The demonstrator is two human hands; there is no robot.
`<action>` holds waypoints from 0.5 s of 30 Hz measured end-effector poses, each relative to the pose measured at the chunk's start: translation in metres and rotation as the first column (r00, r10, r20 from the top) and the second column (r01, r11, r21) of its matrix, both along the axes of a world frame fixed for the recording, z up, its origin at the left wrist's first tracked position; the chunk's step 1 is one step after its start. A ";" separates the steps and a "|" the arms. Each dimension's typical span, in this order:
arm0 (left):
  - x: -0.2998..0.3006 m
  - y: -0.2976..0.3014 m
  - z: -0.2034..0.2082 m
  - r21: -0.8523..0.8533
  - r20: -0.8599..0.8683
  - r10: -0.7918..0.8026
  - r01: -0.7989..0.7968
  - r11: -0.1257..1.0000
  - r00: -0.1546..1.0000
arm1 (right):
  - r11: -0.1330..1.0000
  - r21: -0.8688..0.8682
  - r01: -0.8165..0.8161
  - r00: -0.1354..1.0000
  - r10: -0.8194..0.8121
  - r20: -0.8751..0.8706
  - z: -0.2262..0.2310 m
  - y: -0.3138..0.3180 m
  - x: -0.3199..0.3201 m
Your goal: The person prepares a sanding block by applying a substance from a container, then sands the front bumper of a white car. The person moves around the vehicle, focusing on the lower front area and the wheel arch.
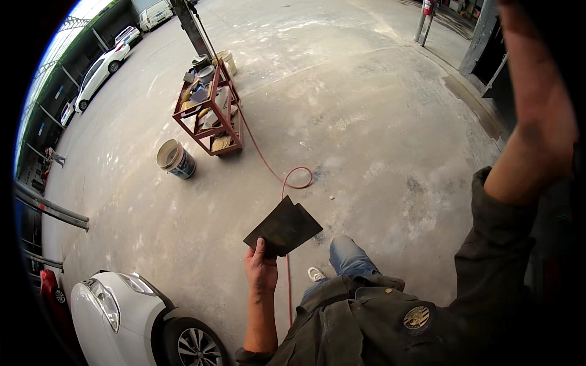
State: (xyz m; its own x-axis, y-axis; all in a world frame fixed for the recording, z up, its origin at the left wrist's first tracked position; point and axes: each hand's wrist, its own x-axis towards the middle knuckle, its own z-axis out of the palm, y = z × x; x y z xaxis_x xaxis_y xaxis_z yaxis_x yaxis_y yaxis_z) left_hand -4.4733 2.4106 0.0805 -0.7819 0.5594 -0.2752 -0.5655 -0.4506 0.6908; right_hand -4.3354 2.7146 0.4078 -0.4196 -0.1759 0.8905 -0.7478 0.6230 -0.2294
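My left hand pinches a pair of dark, thin, flat sheets, which look like sandpaper, with the thumb on top. The sheets overlap unevenly, so a second corner sticks out at the upper right. They are held out over the floor in front of my body. My right arm is raised high along the right edge, its sleeve pushed back. The fingers of that hand are cut off by the dark rim, and whatever they may hold is hidden.
A red metal cart loaded with tins and cloths stands ahead, a bucket beside it. Across the concrete floor runs a red hose, looping and passing beside my legs. A white car is close at lower left; a post rises behind the cart.
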 end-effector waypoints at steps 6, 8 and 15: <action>-0.118 0.161 -0.024 0.023 0.111 -0.054 0.052 0.998 0.992 | 0.516 -0.640 0.569 0.378 0.527 0.761 -0.287 0.107 -0.150; -0.157 0.213 -0.039 0.019 0.134 -0.042 0.040 0.999 0.990 | 0.340 -0.707 0.619 0.313 0.719 0.620 -0.343 0.127 -0.187; -0.299 0.369 -0.068 -0.011 0.193 0.060 -0.059 0.998 0.979 | 0.235 -0.650 0.723 0.442 0.566 0.696 -0.383 0.259 -0.333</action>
